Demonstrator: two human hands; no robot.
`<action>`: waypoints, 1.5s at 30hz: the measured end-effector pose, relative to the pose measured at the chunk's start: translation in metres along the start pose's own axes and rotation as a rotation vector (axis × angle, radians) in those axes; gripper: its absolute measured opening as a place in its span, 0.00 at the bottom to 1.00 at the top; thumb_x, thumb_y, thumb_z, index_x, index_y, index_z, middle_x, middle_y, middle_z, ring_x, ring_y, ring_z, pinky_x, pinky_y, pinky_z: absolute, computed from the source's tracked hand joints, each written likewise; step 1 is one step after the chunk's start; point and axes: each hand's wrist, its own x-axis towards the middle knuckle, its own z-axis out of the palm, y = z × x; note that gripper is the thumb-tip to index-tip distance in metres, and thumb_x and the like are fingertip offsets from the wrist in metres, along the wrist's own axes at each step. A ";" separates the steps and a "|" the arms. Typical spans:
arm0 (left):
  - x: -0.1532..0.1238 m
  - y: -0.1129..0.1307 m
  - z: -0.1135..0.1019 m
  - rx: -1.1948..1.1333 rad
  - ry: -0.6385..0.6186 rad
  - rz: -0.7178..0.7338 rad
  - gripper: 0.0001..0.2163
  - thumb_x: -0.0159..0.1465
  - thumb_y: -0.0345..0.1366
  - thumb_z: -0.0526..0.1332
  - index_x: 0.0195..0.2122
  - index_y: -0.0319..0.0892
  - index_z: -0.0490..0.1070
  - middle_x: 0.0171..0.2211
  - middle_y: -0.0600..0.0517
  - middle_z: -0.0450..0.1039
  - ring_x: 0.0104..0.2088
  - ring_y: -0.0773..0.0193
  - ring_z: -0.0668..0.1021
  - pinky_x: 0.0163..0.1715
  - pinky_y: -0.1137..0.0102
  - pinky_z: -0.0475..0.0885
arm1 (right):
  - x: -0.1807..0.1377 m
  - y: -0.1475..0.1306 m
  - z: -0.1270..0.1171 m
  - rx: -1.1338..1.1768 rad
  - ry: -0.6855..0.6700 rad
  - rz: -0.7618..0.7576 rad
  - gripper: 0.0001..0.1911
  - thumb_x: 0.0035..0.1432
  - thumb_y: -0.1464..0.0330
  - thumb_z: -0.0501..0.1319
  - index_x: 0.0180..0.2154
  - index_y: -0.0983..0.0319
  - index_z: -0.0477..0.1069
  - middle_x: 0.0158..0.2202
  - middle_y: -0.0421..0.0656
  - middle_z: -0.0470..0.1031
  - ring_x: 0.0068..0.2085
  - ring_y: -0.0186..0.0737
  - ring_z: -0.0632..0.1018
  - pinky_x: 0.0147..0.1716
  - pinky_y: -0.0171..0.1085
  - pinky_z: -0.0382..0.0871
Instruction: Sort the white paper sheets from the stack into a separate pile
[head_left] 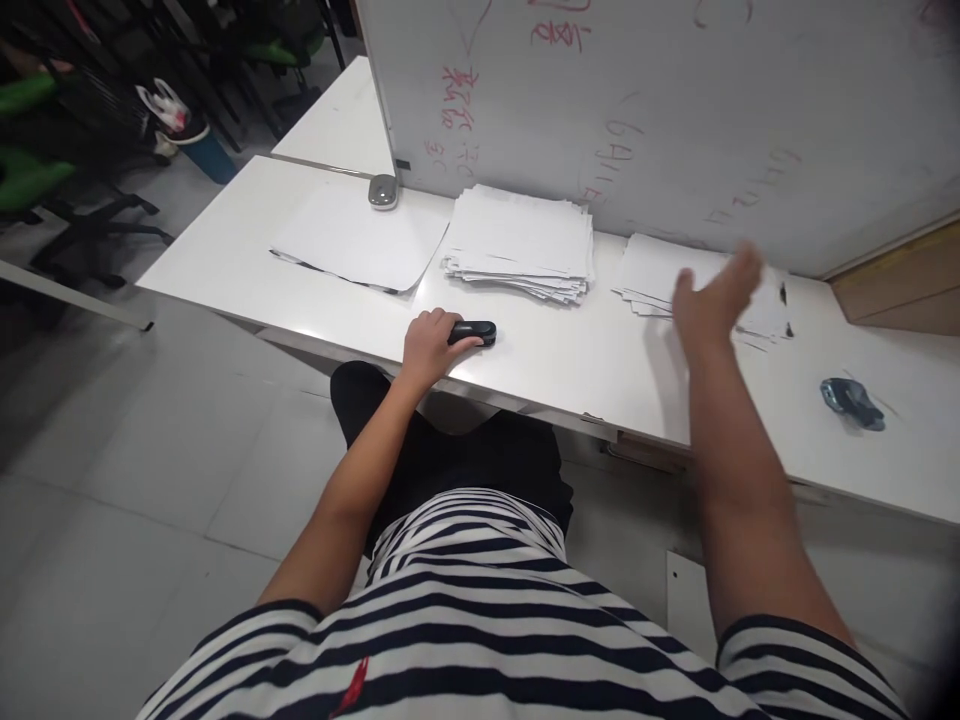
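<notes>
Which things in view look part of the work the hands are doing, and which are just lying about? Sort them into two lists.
Probably part of the work:
Black stapler, held in the left hand
Right paper pile, near the blurred right hand
Middle paper stack
Left sheets, perhaps

Probably just lying about:
Grey-topped case
Blue-grey object, far right
Blue bin, on the floor

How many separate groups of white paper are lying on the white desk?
3: a thin, flat layer of white paper on the left, a thick white paper stack in the middle, and a low white paper pile farther right, partly hidden by the right hand.
</notes>
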 end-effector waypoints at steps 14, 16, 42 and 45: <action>-0.001 -0.002 0.001 -0.009 0.003 0.019 0.23 0.60 0.58 0.56 0.42 0.43 0.71 0.35 0.46 0.71 0.37 0.56 0.71 0.36 0.64 0.62 | -0.052 -0.173 0.042 -0.051 -0.490 -0.731 0.25 0.66 0.58 0.43 0.53 0.65 0.66 0.53 0.58 0.71 0.52 0.56 0.70 0.48 0.50 0.60; -0.002 -0.001 0.000 -0.018 0.002 0.020 0.23 0.60 0.58 0.56 0.42 0.43 0.71 0.35 0.46 0.71 0.37 0.56 0.71 0.36 0.64 0.62 | -0.054 -0.171 0.040 -0.129 -0.478 -0.765 0.24 0.67 0.62 0.39 0.50 0.67 0.67 0.46 0.58 0.74 0.46 0.53 0.72 0.44 0.47 0.59; -0.002 -0.001 -0.002 -0.057 -0.026 0.006 0.23 0.61 0.58 0.55 0.42 0.42 0.70 0.36 0.45 0.71 0.37 0.55 0.71 0.35 0.64 0.61 | -0.041 -0.187 0.014 -0.249 -0.556 -0.864 0.19 0.65 0.67 0.48 0.45 0.68 0.75 0.44 0.57 0.73 0.41 0.52 0.73 0.37 0.43 0.60; -0.002 0.000 -0.003 -0.067 -0.033 -0.002 0.23 0.61 0.58 0.55 0.42 0.43 0.70 0.36 0.45 0.71 0.37 0.55 0.70 0.35 0.64 0.61 | -0.038 -0.189 0.010 -0.249 -0.570 -0.844 0.19 0.65 0.66 0.48 0.46 0.65 0.75 0.45 0.55 0.74 0.41 0.50 0.74 0.38 0.43 0.60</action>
